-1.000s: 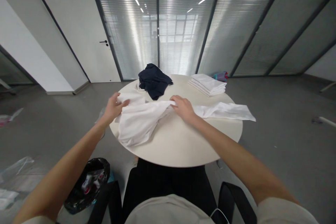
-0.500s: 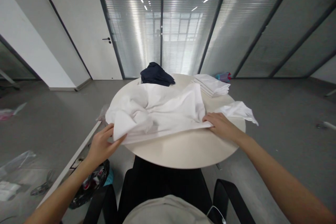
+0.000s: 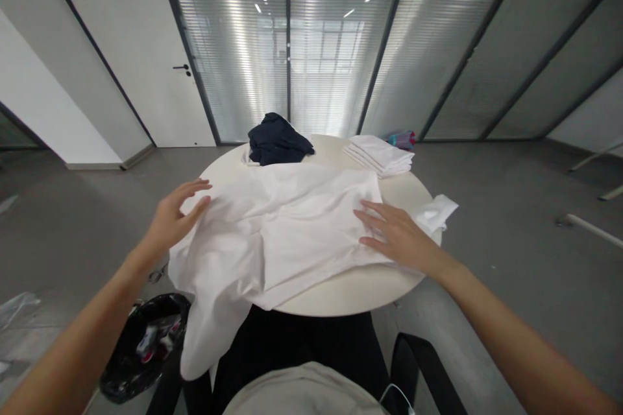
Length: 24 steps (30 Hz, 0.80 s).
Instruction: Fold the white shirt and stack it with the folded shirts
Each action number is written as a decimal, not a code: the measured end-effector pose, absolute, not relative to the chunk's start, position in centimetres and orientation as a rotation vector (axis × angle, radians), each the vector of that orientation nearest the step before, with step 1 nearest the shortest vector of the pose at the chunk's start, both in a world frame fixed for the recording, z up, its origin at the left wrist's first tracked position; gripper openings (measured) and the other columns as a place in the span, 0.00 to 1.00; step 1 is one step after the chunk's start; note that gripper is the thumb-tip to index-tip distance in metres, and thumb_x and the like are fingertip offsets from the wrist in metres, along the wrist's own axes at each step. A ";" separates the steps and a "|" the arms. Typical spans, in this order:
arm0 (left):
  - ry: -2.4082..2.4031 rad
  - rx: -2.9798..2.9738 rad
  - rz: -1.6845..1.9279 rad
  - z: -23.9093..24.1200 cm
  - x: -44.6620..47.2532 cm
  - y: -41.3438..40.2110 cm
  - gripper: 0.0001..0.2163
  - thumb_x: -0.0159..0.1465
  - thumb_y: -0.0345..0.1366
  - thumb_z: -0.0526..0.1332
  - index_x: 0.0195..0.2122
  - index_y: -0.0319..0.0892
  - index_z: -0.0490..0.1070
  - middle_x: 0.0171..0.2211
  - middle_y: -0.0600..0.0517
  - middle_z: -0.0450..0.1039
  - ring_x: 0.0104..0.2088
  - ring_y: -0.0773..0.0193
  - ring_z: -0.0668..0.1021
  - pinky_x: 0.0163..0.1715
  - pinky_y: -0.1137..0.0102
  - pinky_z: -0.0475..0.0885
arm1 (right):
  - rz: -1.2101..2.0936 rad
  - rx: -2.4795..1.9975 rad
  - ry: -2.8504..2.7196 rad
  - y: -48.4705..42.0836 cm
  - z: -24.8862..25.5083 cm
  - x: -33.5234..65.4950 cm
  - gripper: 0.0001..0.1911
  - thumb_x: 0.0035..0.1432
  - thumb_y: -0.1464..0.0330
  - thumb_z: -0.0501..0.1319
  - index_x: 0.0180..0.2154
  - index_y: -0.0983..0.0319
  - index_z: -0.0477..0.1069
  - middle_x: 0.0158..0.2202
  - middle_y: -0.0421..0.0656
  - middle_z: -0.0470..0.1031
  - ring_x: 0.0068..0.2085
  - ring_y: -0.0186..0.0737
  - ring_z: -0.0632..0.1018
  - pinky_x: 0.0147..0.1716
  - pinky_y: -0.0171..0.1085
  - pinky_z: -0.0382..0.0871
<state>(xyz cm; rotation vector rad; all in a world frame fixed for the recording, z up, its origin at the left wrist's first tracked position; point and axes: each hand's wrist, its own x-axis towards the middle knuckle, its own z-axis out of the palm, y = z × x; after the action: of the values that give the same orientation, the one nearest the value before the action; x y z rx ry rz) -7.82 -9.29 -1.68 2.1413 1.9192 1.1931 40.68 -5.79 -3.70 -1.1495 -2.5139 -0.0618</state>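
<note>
A white garment [image 3: 287,227] lies spread over the round white table [image 3: 379,285], with one part hanging off the near left edge. My left hand [image 3: 172,217] rests flat on its left side, fingers apart. My right hand [image 3: 396,233] lies flat on its right side, fingers spread. Neither hand grips the cloth. A sleeve end [image 3: 438,211] sticks out past my right hand.
A crumpled dark navy garment [image 3: 276,139] sits at the table's far side. A stack of folded white cloth [image 3: 379,154] lies at the far right. A black bin bag [image 3: 141,343] stands on the floor at the left. Black chair arms are at my front.
The bunched white garment was opened out across the table. Both hands let go of its edges and now lie flat on the cloth; part of it slid off the near left edge.
</note>
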 end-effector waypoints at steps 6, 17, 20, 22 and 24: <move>1.867 2.308 0.359 -8.1 -9.8 -6.5 0.33 0.68 0.58 0.47 0.69 0.44 0.60 0.69 0.43 0.59 0.68 0.49 0.64 0.65 0.51 0.59 | -0.065 -1.507 -2.624 -7.7 -6.2 43.5 0.27 0.66 0.48 0.55 0.53 0.58 0.77 0.55 0.50 0.77 0.53 0.56 0.78 0.51 0.55 0.71; 1.955 2.383 0.451 -6.5 -8.2 -7.6 0.25 0.70 0.54 0.48 0.50 0.44 0.77 0.54 0.44 0.77 0.52 0.49 0.78 0.55 0.57 0.70 | 0.295 -1.529 -2.552 -9.4 -4.7 46.4 0.20 0.66 0.52 0.55 0.38 0.54 0.82 0.50 0.47 0.79 0.49 0.53 0.80 0.51 0.51 0.74; 1.867 2.461 0.669 -5.8 -5.5 -7.6 0.20 0.68 0.51 0.53 0.44 0.42 0.78 0.50 0.41 0.76 0.48 0.48 0.78 0.52 0.56 0.71 | 0.457 -1.413 -2.397 -9.7 -4.4 47.1 0.23 0.66 0.48 0.53 0.37 0.53 0.82 0.52 0.46 0.78 0.50 0.49 0.80 0.51 0.45 0.75; 1.703 2.503 0.758 -5.1 -2.3 -8.8 0.18 0.68 0.48 0.55 0.46 0.42 0.78 0.49 0.41 0.76 0.48 0.49 0.78 0.51 0.56 0.72 | 0.346 -1.465 -2.244 -9.1 -4.7 47.5 0.23 0.65 0.49 0.54 0.44 0.55 0.80 0.54 0.48 0.77 0.52 0.50 0.79 0.53 0.46 0.74; 1.467 2.555 0.726 -4.3 1.9 -11.3 0.16 0.69 0.46 0.56 0.48 0.44 0.76 0.48 0.42 0.76 0.47 0.52 0.77 0.51 0.57 0.72 | 0.243 -1.573 -2.118 -7.7 -5.3 47.8 0.27 0.62 0.50 0.57 0.56 0.57 0.74 0.55 0.51 0.76 0.53 0.53 0.79 0.52 0.48 0.74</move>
<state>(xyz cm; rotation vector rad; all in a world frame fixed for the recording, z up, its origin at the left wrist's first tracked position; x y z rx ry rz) 1.89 -11.28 -4.27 2.5548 1.4670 0.7261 47.84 -7.70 -5.32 -1.5731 -2.1179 0.2427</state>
